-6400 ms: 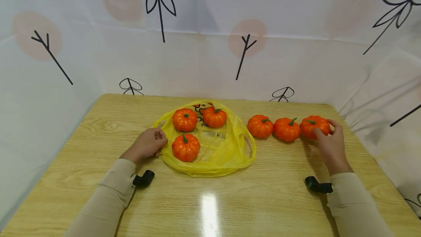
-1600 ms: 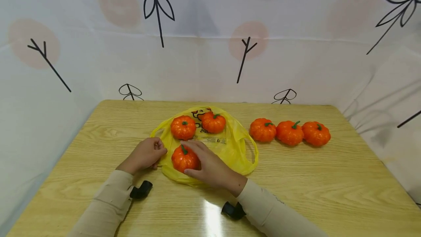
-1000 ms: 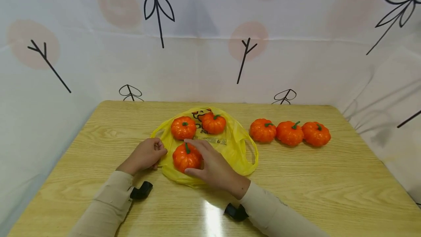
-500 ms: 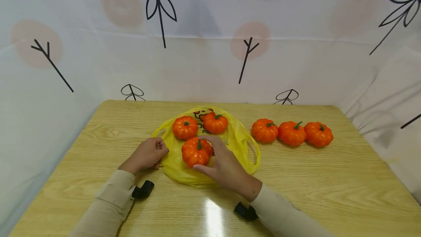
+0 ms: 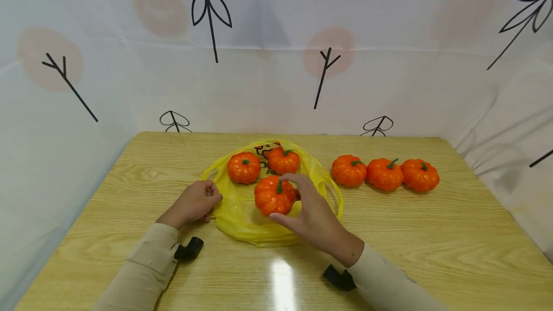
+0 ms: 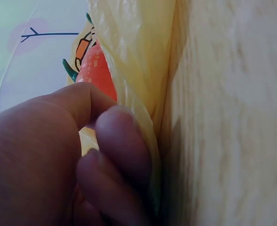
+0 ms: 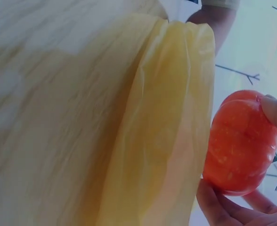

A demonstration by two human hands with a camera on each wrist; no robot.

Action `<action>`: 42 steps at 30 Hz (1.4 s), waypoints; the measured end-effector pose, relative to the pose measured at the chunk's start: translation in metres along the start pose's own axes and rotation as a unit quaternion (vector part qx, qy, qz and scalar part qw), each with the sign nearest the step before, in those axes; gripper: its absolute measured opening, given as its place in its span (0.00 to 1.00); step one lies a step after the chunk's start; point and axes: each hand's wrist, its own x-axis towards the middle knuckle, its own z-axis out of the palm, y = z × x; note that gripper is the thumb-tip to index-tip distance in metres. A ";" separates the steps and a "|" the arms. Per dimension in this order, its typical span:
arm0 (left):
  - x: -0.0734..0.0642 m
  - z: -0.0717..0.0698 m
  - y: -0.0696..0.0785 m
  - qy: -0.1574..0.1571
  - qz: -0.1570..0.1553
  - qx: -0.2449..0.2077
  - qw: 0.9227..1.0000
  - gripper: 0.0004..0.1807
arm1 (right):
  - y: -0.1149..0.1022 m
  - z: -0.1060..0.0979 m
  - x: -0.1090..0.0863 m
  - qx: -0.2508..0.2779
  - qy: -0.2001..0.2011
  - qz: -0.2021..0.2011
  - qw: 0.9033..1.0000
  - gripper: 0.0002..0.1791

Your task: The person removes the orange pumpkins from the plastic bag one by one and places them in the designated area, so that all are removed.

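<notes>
My right hand (image 5: 317,217) grips a small orange pumpkin (image 5: 271,199) with a green stem, thumb at its front and fingers behind. In the right wrist view this pumpkin (image 7: 242,143) is raised above the edge of the yellow plastic bag (image 7: 164,136). The bag (image 5: 259,235) lies spread on the table, its mouth facing up. At its left edge my left hand (image 5: 194,201) pinches the plastic with curled fingers, as the left wrist view also shows. Two more pumpkins sit on the bag: one at the back left (image 5: 244,168), one at the back right (image 5: 283,161).
Three similar pumpkins stand in a touching row right of the bag: a left one (image 5: 349,171), a middle one (image 5: 384,175) and a right one (image 5: 420,175). The wooden table (image 5: 432,248) meets a printed cloth backdrop (image 5: 268,85) behind.
My right hand was at the row's rightmost pumpkin, then came to the bag's front-left pumpkin. It has lifted that pumpkin and carried it rightwards. My left hand stayed at the bag's edge.
</notes>
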 end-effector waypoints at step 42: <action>0.004 -0.001 -0.002 -0.003 -0.011 0.025 1.000 0.07 | 0.067 -0.089 -0.043 -0.066 0.086 0.070 0.992 0.47</action>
